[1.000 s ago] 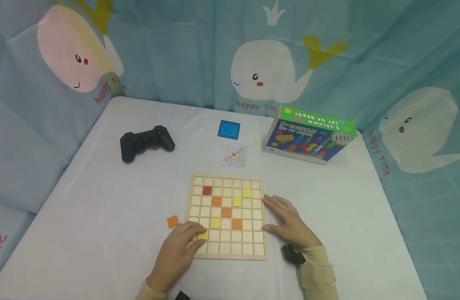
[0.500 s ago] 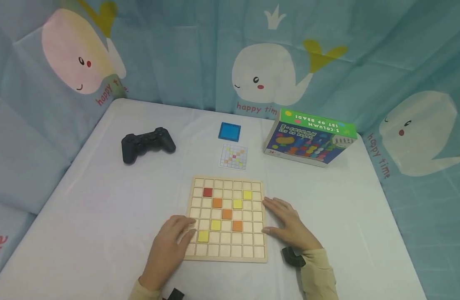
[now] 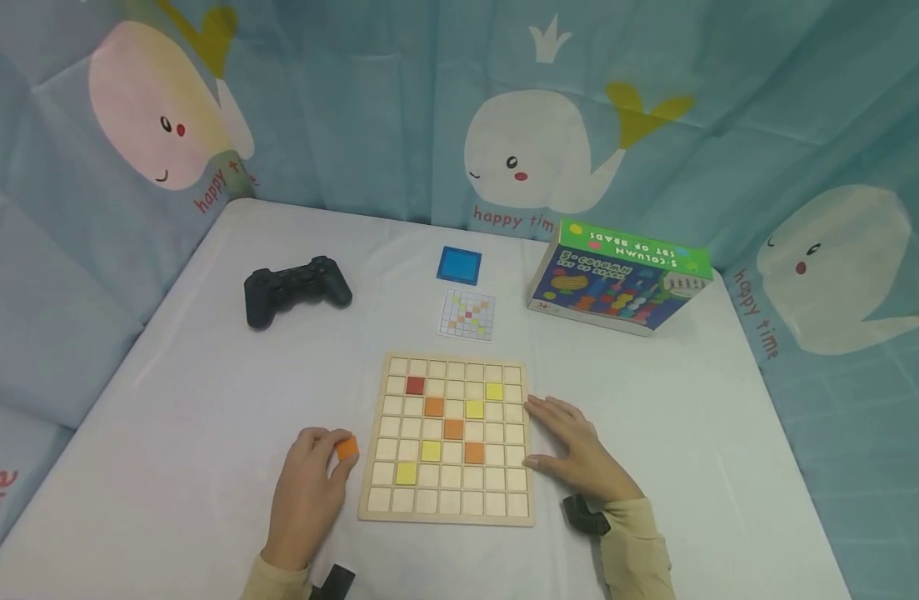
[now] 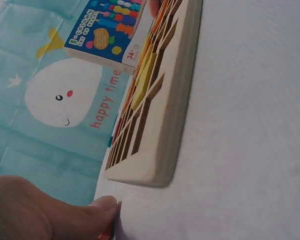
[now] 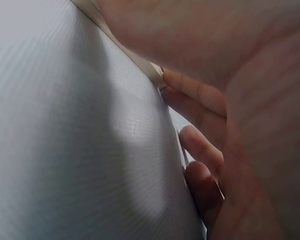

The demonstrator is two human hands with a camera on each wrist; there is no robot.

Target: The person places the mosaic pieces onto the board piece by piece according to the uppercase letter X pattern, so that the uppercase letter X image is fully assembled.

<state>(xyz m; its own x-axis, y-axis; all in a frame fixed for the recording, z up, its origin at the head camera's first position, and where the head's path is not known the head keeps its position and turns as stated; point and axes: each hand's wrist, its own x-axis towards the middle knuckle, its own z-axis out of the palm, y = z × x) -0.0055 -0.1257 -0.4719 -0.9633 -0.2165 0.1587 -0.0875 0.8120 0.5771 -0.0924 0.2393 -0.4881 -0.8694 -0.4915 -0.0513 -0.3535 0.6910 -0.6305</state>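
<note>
My left hand [image 3: 303, 493] pinches an orange square tile [image 3: 347, 448] between thumb and fingers, just left of the wooden grid board [image 3: 450, 502]. In the left wrist view only a sliver of that tile shows below the thumb [image 4: 85, 217]. Set into the board are a red tile [image 3: 415, 386], several yellow tiles such as the lower left one [image 3: 406, 473], and several orange tiles, one at the centre [image 3: 453, 429]. Along the board's right edge my right hand [image 3: 579, 446] rests with its fingers extended, fingertips right at the rim.
Behind the board lies a pattern card [image 3: 467, 315] with a coloured grid, and beyond it a blue square tray [image 3: 459, 265]. A black game controller [image 3: 297, 290] is at the back left. The boxed bead set [image 3: 616, 279] stands at the back right.
My left hand has let go of the lower left yellow tile, moved left off the board and taken hold of the loose orange tile. The right hand stays at the board's edge.
</note>
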